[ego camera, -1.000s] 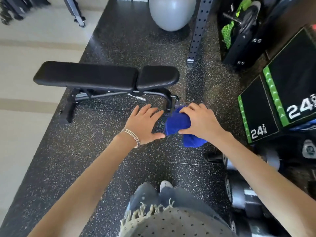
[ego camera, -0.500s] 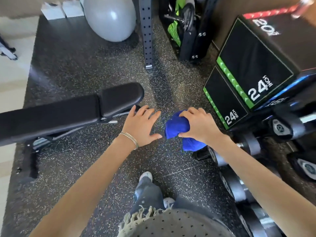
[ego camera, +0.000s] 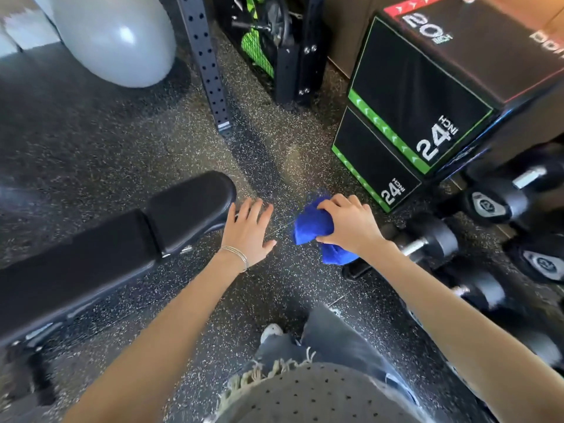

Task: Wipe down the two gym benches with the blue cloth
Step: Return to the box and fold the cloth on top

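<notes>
Standing over the speckled rubber floor (ego camera: 128, 141), the person shows a frayed, dotted hem and a pale shoe (ego camera: 271, 331) at the bottom of the view. Both forearms reach forward. The right hand (ego camera: 348, 224) bunches the blue cloth (ego camera: 308, 230) into a soft wad, its fingers curled over the top and the thumb pinching from below, while a loose corner hangs under the wrist. Gathered like this, the fleecy fabric offers a padded face ready for rubbing. The left hand (ego camera: 248, 232), a thin bangle at its wrist, is spread with fingers straight and holds nothing. It sits at the rounded end of the gym bench (ego camera: 189, 206), probably to steady it, though whether it touches cannot be told. The cloth is in the air, near the bench's end but apart from it, so wiping here looks not yet begun. The bench's two black pads are smooth and faintly glossy, like vinyl, on a metal frame. Only one bench is in view. To the right lie black dumbbells (ego camera: 427, 242). Beyond stand stacked jump boxes (ego camera: 412, 96) with green trim, a perforated steel upright (ego camera: 204, 56) and a grey exercise ball (ego camera: 116, 38).
</notes>
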A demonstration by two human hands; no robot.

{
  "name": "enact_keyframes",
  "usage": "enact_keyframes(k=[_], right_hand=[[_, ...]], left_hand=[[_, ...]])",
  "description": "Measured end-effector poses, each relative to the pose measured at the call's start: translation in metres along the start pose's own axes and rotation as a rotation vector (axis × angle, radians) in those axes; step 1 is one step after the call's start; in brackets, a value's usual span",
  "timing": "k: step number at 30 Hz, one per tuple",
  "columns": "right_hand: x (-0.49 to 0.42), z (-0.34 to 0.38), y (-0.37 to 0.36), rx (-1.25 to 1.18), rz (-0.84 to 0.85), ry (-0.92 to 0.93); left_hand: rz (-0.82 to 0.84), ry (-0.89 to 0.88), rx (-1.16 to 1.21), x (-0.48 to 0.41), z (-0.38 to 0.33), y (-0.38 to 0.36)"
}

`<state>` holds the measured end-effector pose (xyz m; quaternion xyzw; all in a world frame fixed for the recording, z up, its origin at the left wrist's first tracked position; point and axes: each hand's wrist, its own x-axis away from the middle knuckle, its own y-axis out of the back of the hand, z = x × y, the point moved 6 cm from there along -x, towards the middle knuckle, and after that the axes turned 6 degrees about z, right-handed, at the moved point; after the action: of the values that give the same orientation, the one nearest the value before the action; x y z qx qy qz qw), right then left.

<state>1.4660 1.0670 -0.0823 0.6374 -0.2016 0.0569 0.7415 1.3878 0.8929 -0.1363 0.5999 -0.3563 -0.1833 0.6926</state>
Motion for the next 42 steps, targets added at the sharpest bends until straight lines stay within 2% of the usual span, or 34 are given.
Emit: enact_keyframes(k=[10,15,24,42], right_hand=[[-0.066,-0.05,-0.012,-0.028,0.049,-0.068],[-0.113,-0.09,0.012,-0.047,0.041,-0.06],[-0.179,-0.185,0.068,-0.034,-0.014,-0.083],[-0.267,-0.336,0.136,-0.157,-0.059,-0.39]], left_hand=[[0.034,-0.135,-0.067,-0.091,-0.011,-0.02],[0.06,-0.168,-0.069,-0.153,-0.025,-0.003],[0.008,-0.203,-0.105,-0.279,-0.056,0.043],[-0.028,-0.505,-0.2,-0.49,-0.107,0.103]])
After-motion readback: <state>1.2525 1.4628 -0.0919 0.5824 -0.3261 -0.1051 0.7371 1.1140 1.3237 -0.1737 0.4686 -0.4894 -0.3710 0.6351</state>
